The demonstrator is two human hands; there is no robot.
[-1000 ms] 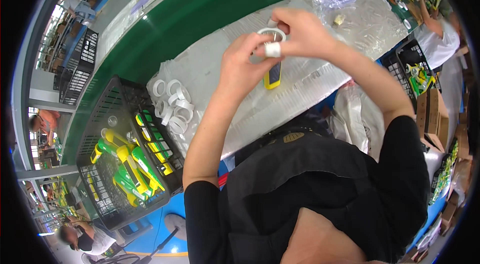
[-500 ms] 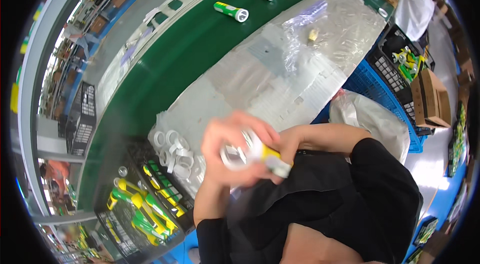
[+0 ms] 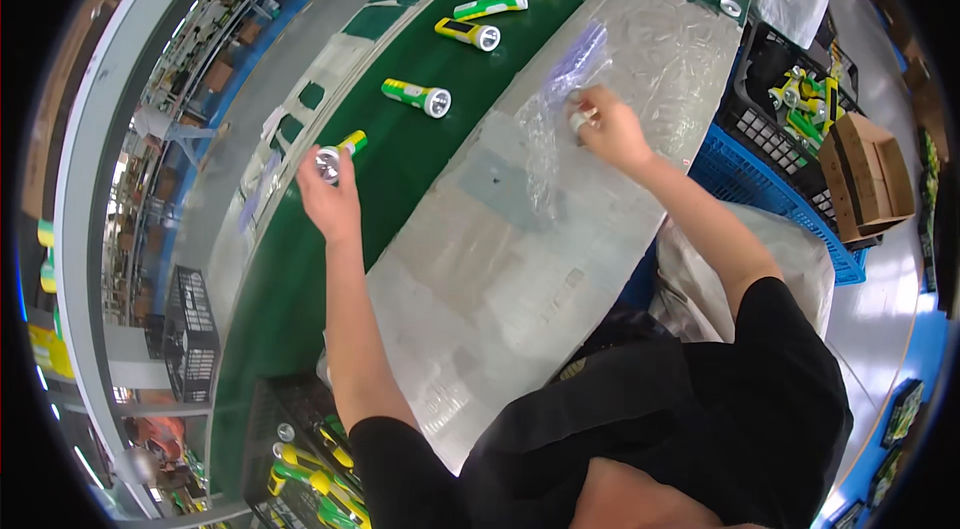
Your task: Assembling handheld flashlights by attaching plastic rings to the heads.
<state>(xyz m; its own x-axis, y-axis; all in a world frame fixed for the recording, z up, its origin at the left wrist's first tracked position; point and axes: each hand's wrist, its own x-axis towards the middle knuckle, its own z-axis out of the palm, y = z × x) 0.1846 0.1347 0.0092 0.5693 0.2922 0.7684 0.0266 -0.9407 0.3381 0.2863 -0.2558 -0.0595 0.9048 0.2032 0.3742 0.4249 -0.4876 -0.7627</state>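
The held flashlight (image 3: 328, 166) looks glossy plastic, the belt (image 3: 400, 159) smooth; shiny, crinkled film (image 3: 578, 59) lies near the left edge of the counter (image 3: 470, 329).

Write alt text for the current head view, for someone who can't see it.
A person's left hand grips a green-and-yellow flashlight at a long green surface, where more flashlights lie. The right hand holds a small pale object, unclear in kind, by crumpled clear plastic.
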